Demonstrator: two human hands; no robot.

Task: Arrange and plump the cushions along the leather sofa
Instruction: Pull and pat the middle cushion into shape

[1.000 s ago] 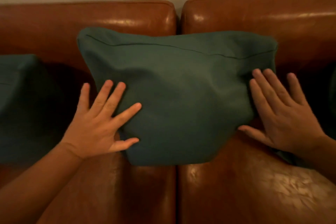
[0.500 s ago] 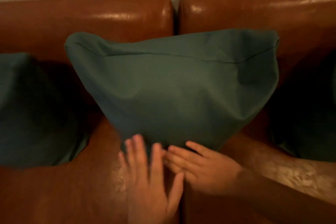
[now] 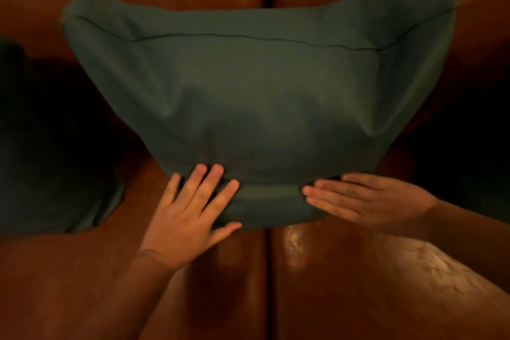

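A dark green cushion [image 3: 256, 96] leans against the back of the brown leather sofa [image 3: 345, 284], straddling the gap between its two sections. The cushion is wide at the top and pinched narrow at the bottom. My left hand [image 3: 190, 215] lies flat with fingers spread on the cushion's lower left edge. Pressing flat against the lower right edge is my right hand [image 3: 367, 199], fingers together and pointing left. Neither hand grips the fabric.
A second dark green cushion [image 3: 47, 152] rests on the seat at the left. Another dark shape [image 3: 474, 146] sits in shadow at the right edge. The seam between the seat cushions [image 3: 267, 284] runs down the middle.
Both hands left the cushion's sides, met at its bottom edge, then spread apart along that edge. The cushion has bulged wider at the top, and the view is closer.
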